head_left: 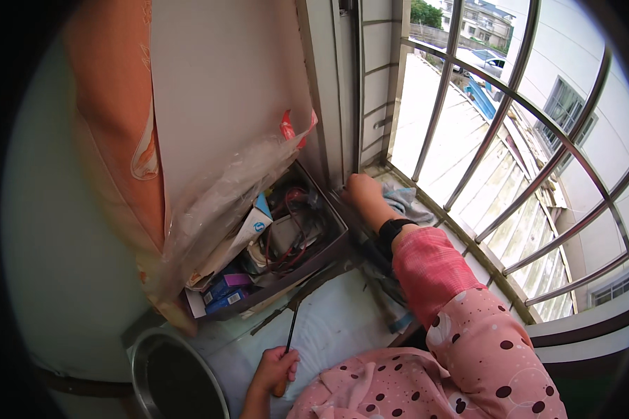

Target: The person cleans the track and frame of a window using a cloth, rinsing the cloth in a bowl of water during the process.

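Note:
My left hand (pixel 276 369), low in the view, is closed round a thin tool (pixel 291 328). The tool has a long dark shaft and an orange-brown handle, and its kind is not certain. Its upper end meets a dark, stained strip (pixel 307 290) on the pale surface. With a dark watch on its wrist, my right hand (pixel 365 194) reaches forward to the foot of the window frame (pixel 349 140). Its fingers are curled in, and anything in them is hidden. A grey-blue cloth (pixel 400 200) lies on the sill just right of that hand.
Left of my right arm, an open box (pixel 258 304) holds cables, small cartons and a clear plastic bag (pixel 217 188). A metal basin (pixel 141 356) stands at lower left. Metal bars (pixel 500 112) cross the window on the right. An orange curtain (pixel 115 91) hangs at left.

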`<state>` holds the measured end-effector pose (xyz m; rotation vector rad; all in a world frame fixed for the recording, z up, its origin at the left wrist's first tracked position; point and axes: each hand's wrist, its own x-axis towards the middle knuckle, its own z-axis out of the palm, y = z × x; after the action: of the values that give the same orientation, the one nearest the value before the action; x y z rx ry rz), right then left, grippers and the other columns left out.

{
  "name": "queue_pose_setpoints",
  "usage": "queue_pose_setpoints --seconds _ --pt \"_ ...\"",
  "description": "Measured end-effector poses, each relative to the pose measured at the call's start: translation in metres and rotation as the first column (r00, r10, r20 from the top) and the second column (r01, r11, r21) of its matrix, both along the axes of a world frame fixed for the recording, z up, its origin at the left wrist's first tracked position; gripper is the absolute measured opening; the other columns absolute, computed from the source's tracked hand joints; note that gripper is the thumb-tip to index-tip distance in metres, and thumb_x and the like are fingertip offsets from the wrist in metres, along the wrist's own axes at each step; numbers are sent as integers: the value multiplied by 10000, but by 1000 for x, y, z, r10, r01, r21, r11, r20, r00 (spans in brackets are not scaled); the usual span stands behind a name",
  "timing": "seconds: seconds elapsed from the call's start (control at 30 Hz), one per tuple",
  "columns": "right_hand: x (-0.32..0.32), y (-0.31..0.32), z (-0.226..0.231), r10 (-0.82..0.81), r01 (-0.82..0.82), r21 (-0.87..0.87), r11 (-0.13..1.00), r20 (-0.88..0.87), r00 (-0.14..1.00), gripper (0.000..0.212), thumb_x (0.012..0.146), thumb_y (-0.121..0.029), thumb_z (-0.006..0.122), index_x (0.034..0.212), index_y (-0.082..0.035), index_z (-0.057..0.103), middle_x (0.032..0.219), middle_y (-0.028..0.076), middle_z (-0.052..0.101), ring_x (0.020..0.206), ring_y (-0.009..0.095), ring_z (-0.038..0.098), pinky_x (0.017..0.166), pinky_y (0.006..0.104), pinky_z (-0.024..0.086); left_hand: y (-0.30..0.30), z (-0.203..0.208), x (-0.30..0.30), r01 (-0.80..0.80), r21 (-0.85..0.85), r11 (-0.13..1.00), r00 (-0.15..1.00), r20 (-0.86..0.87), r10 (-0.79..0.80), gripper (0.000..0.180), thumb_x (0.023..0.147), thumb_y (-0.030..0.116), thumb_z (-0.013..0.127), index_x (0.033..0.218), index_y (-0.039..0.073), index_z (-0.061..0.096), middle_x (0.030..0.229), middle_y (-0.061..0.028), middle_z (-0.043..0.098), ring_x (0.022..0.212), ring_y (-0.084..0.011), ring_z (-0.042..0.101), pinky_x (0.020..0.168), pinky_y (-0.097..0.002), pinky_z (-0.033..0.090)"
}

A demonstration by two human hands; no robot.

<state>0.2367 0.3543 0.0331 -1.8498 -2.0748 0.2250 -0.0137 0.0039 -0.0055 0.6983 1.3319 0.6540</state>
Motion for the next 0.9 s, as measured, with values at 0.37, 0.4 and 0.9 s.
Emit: queue_pose_setpoints --seconds 0.37,0.4,0.9 --pt "26 -40 29 214 -173 -212 962 188 959 234 694 -252 626 826 -66 677 835 156 654 815 325 639 689 419 514 1 2 0 12 8 1000 999 -43 -12 183 864 154 572 761 3 576 588 -32 544 446 -111 499 434 -247 421" --pt "19 -32 20 182 -152 -174 973 172 968 239 686 -254 574 804 -74 678 816 160 651 807 345 631 686 432 512 1 1 -1 8 1 1000 999 -47 -8 183 866 154 569 760 4 576 589 -32 545 446 -111 499 434 -247 421" --pt "-15 -6 13 -100 97 -27 995 -106 989 228 707 -253 657 841 -70 680 844 160 658 836 333 638 710 429 506 0 4 4 -13 44 999 997 -69 16 175 877 129 528 765 0 567 569 -54 543 425 -133 508 413 -247 420"
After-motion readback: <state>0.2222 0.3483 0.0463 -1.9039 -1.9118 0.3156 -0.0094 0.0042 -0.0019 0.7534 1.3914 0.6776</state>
